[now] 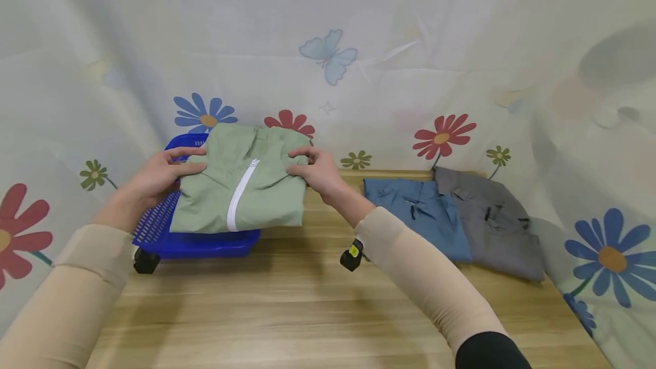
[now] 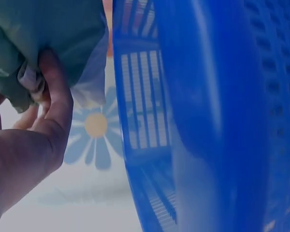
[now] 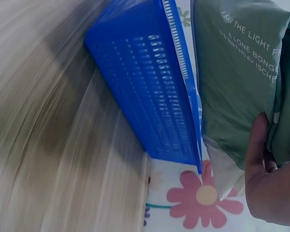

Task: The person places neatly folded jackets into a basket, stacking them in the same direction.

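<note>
Both hands hold a folded light green jacket point(image 1: 215, 198) with a white zipper above a blue plastic basket point(image 1: 205, 246). My left hand point(image 1: 154, 178) pinches its left edge, thumb on top. At the right edge my right hand point(image 1: 322, 172) pinches the cloth the same way. In the right wrist view the underside of the jacket point(image 3: 237, 82) shows white lettering, and the basket point(image 3: 140, 82) stands beside and below it. The left wrist view has the left hand point(image 2: 43, 125) gripping bunched cloth near the basket rim point(image 2: 203, 96).
On the right of the wooden table point(image 1: 287, 312) lie a folded blue garment point(image 1: 410, 209) and a folded grey garment point(image 1: 497, 226), their edges overlapping. Behind them hangs a white curtain point(image 1: 389, 95) printed with flowers and a butterfly. Each wrist carries a small black device point(image 1: 351, 256).
</note>
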The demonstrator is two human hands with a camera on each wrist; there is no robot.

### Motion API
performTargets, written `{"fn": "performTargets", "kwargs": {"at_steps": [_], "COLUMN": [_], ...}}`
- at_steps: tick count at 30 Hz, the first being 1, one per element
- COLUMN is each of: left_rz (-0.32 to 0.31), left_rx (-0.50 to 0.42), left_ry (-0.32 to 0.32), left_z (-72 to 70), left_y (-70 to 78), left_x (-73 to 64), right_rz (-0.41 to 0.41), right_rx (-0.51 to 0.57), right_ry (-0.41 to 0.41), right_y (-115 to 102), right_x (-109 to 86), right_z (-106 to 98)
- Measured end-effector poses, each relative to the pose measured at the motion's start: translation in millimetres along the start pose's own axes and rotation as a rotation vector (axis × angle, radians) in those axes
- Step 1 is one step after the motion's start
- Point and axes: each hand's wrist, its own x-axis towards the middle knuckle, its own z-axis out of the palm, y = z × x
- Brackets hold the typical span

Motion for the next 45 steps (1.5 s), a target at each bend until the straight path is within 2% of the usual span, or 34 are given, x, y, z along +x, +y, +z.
{"fn": "performTargets", "kwargs": {"at_steps": [9, 18, 30, 33, 40, 45], "left_rz": [-0.044, -0.078, -0.11, -0.112, -0.092, -0.08], "left_rx": [0.095, 0.167, 0.134, 0.14, 0.228, 0.229], "left_ry": [-0.036, -0.013, -0.015, -0.03, -0.04, -0.044], "left_z": [-48.3, -73.4, -84.2, -83.1, -76.5, -69.9], "left_y": [-19.2, -31.4, -43.7, -47.5, -50.5, -48.0], "left_x": [-4.7, -12.5, -12.3, -11.7, -9.6, -7.8], "right_rz": [-0.028, -0.029, -0.039, -0.024, -0.009, -0.011], "right_rx": [-0.033, -0.061, -0.163, -0.194, -0.262, -0.337], "right_ry": [0.041, 0.091, 0.109, 0.116, 0.133, 0.142], "right_y": [4.2, 17.3, 28.4, 31.7, 31.3, 27.4], "right_x": [9.7, 16.4, 21.7, 21.0, 21.6, 20.1], "right_z": [43.4, 74.0, 95.0, 96.0, 94.5, 88.1]}}
